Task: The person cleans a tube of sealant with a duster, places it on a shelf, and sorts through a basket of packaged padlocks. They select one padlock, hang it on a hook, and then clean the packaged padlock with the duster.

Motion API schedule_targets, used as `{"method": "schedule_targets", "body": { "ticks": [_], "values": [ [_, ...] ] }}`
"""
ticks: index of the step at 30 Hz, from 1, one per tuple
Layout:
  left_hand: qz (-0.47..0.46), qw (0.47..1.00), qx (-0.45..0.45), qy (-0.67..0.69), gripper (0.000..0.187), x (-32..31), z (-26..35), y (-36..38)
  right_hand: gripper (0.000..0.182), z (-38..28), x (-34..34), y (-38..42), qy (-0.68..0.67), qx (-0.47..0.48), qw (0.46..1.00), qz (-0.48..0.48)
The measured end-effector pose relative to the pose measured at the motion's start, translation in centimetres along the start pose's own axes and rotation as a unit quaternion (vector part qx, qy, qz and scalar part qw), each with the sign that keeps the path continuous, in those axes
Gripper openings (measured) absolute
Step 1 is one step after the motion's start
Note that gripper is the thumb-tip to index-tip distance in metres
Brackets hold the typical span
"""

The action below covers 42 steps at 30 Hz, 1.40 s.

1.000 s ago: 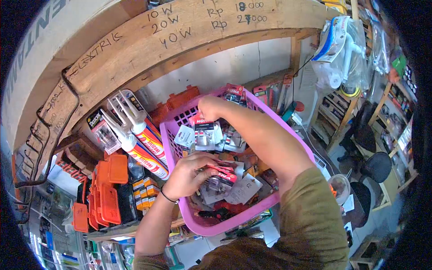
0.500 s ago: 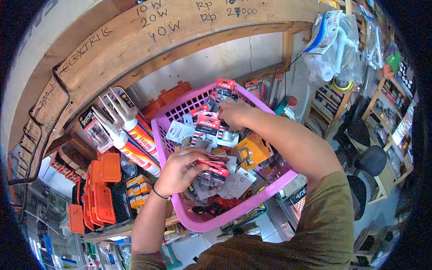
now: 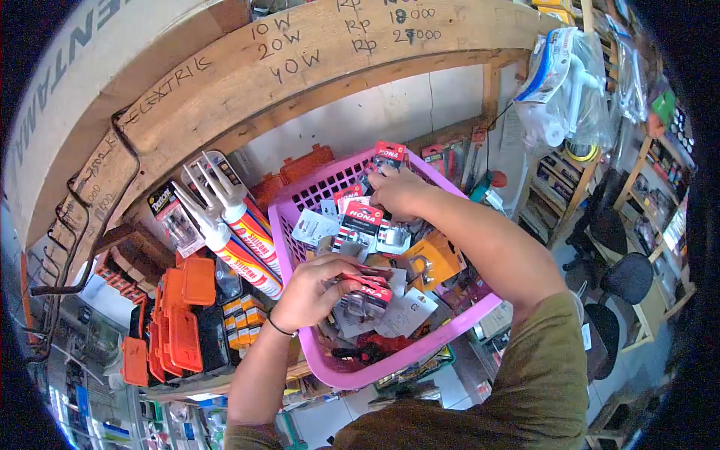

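A pink plastic basket [image 3: 465, 318] holds many carded blister packs. My left hand [image 3: 315, 291], with a dark band at the wrist, is closed on several red-topped packs [image 3: 369, 292] over the basket's near left part. My right hand [image 3: 397, 192] reaches to the far side, its fingers bent at a red-topped HONA pack [image 3: 389, 152]; its fingertips are partly hidden. Between the hands lie another HONA pack [image 3: 361, 223], a white card [image 3: 315, 227] and a yellow pack [image 3: 435, 259]. A white card [image 3: 406, 313] lies near my left hand.
Silicone tubes [image 3: 251, 253] lean left of the basket. Orange boxes [image 3: 180, 337] and small yellow boxes [image 3: 244, 319] stand further left. A wooden beam [image 3: 315, 67] with handwriting crosses above. Bagged white fittings [image 3: 562, 97] hang at upper right. Black chairs [image 3: 628, 277] stand at right.
The whole view has shifted, so the basket and both hands appear slightly further right. My left hand still holds its packs, and my right hand stays at the far side of the basket.
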<state>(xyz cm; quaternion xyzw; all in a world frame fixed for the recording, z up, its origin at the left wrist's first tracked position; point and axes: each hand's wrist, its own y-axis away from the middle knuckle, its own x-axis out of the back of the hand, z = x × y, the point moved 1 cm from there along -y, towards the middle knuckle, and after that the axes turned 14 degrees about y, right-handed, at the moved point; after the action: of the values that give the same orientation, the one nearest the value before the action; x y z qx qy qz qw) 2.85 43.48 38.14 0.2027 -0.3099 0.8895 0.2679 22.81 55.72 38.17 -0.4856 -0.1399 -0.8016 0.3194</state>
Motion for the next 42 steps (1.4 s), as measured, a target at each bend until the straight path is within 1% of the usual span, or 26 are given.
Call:
{"method": "schedule_targets", "body": {
  "ticks": [3,4,6,7,8,10,11,12,14,18,20,21,23,24,26,27,28,30,31,33,34,36,37,38,40,42],
  "values": [
    [0.002,1.000,0.000,-0.008,0.016,0.0,0.0,0.1,0.028,-0.2,0.6,-0.4,0.007,-0.007,0.999,0.048],
    [0.000,1.000,0.003,-0.005,0.016,0.0,0.0,0.0,0.028,-0.3,0.5,-0.6,0.004,-0.007,0.999,0.045],
    [-0.003,1.000,-0.004,-0.013,0.016,0.0,0.1,-0.1,0.018,-0.4,0.6,-1.0,-0.007,-0.002,1.000,0.023],
    [0.008,1.000,0.001,-0.007,0.015,-0.1,-0.1,0.0,0.028,-0.3,0.6,-0.7,0.001,-0.003,1.000,0.029],
    [0.007,1.000,0.002,-0.007,0.015,-0.1,0.0,0.0,0.028,-0.2,0.5,-0.5,0.000,-0.004,1.000,0.029],
    [0.003,1.000,0.002,-0.010,0.015,0.0,0.2,-0.1,0.030,0.2,0.0,0.0,-0.037,-0.003,0.996,-0.078],
    [0.002,1.000,0.003,-0.010,0.015,0.0,0.1,-0.1,0.034,0.4,-0.5,-0.3,-0.080,-0.026,0.992,-0.090],
    [-0.001,1.000,0.003,-0.010,0.015,0.0,0.1,-0.1,0.034,0.5,-1.0,-0.3,-0.081,-0.027,0.992,-0.091],
    [-0.003,1.000,0.003,-0.007,0.015,0.0,0.1,-0.1,0.044,0.5,-1.2,0.2,-0.065,-0.015,0.995,-0.070],
    [-0.010,1.000,0.002,-0.006,0.016,0.1,0.0,-0.1,0.039,-0.1,-0.8,0.4,-0.002,-0.014,0.996,-0.089],
    [-0.011,1.000,-0.006,-0.015,0.015,0.2,-0.1,0.0,0.028,0.1,-1.4,0.0,-0.095,-0.054,0.994,-0.010],
    [-0.010,1.000,-0.001,-0.014,0.015,0.2,-0.1,0.0,0.028,0.4,-1.5,-0.3,-0.095,-0.054,0.994,-0.009],
    [-0.008,1.000,0.004,-0.011,0.015,0.1,-0.1,-0.1,0.018,0.9,-1.8,-1.0,-0.099,-0.039,0.993,0.059],
    [-0.008,1.000,0.004,-0.010,0.015,0.1,0.0,-0.1,0.018,0.6,-2.7,-1.5,-0.100,-0.039,0.993,0.058],
    [-0.009,1.000,0.004,-0.009,0.015,0.1,0.1,-0.1,0.012,-0.4,-4.0,-2.8,-0.179,-0.127,0.974,0.049],
    [-0.009,1.000,0.008,-0.010,0.015,0.1,0.2,0.0,0.013,-1.3,-4.0,-2.9,-0.192,-0.145,0.968,0.066],
    [-0.008,1.000,0.012,-0.011,0.015,0.1,0.2,-0.1,0.015,-1.6,-5.2,-4.1,-0.249,-0.134,0.958,0.045],
    [-0.007,1.000,0.011,-0.012,0.015,0.1,0.0,0.0,0.015,-2.1,-2.7,-3.4,-0.331,-0.111,0.934,0.078],
    [-0.005,1.000,0.009,-0.013,0.015,0.1,-0.1,0.0,0.015,-2.0,-2.9,-3.7,-0.330,-0.110,0.934,0.078],
    [-0.003,1.000,0.012,-0.012,0.014,0.1,0.2,0.0,0.013,-1.6,-3.1,-4.2,-0.470,-0.111,0.875,0.038],
    [-0.001,1.000,0.014,-0.012,0.014,0.1,0.3,0.0,0.013,-1.4,-3.3,-4.1,-0.470,-0.110,0.875,0.036],
    [-0.006,1.000,0.011,-0.012,0.015,0.1,0.2,0.0,0.020,-0.8,-1.7,-2.5,-0.213,-0.108,0.970,-0.044],
    [-0.011,1.000,0.006,-0.014,0.015,0.2,0.2,-0.1,0.024,-0.7,-1.3,-1.9,-0.151,-0.082,0.982,-0.077],
    [-0.012,1.000,0.005,-0.014,0.015,0.1,0.1,0.0,0.024,-0.5,-2.0,-1.9,-0.151,-0.083,0.982,-0.077],
    [-0.011,1.000,-0.007,-0.011,0.015,0.2,0.1,0.0,0.024,-0.3,-3.9,-2.5,-0.094,-0.011,0.994,-0.062],
    [-0.007,1.000,0.004,-0.004,0.014,0.1,0.3,-0.1,0.023,-0.4,-3.9,-2.7,-0.079,-0.032,0.995,-0.049]
  ]
}}
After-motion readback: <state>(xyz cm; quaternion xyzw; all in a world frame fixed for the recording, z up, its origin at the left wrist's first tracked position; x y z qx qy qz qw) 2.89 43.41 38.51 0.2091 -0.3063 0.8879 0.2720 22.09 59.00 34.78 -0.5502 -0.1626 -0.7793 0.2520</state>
